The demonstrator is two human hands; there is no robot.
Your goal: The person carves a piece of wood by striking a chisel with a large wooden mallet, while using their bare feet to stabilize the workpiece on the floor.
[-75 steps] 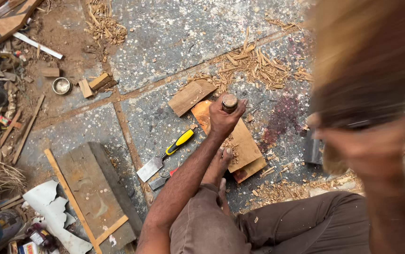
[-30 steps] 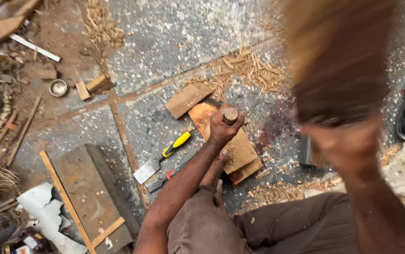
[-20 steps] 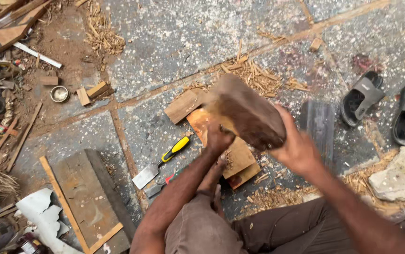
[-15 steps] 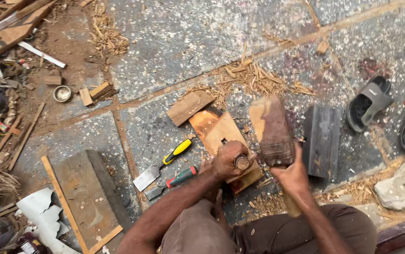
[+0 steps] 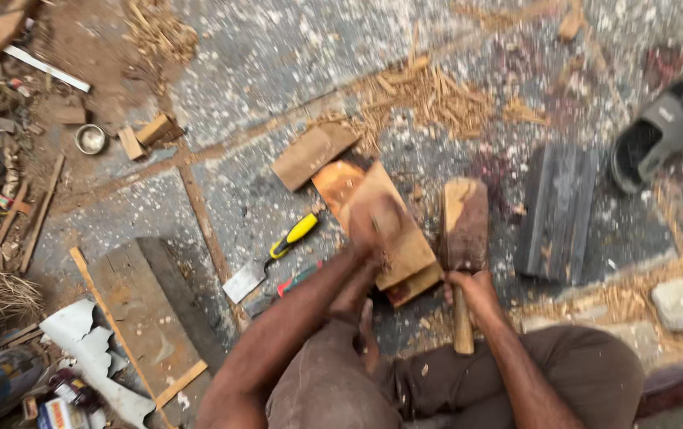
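Half a second earlier our right hand (image 5: 475, 292) had the wooden mallet (image 5: 464, 226) raised just right of the left fist; by this moment we had brought it down so its block head lay on the ground right of the orange board (image 5: 373, 218), and the view had swung slightly left. Our right hand was clamped around the mallet's handle near its near end. Our left hand (image 5: 375, 225) sat blurred over the orange board, fingers together as a fist; earlier it gripped a tool's round wooden top, but through the blur we could not tell whether it did so then. The board lay in the middle of the stone floor, on top of another plank at its near right corner. A smaller brown block (image 5: 313, 155) touched its far left end. Just left of the board lay a yellow-handled chisel (image 5: 272, 256), and nearer us a red-and-green-handled tool (image 5: 298, 280). A dark plank (image 5: 556, 210) lay right of the mallet, with a grey sandal (image 5: 659, 135) beyond it.
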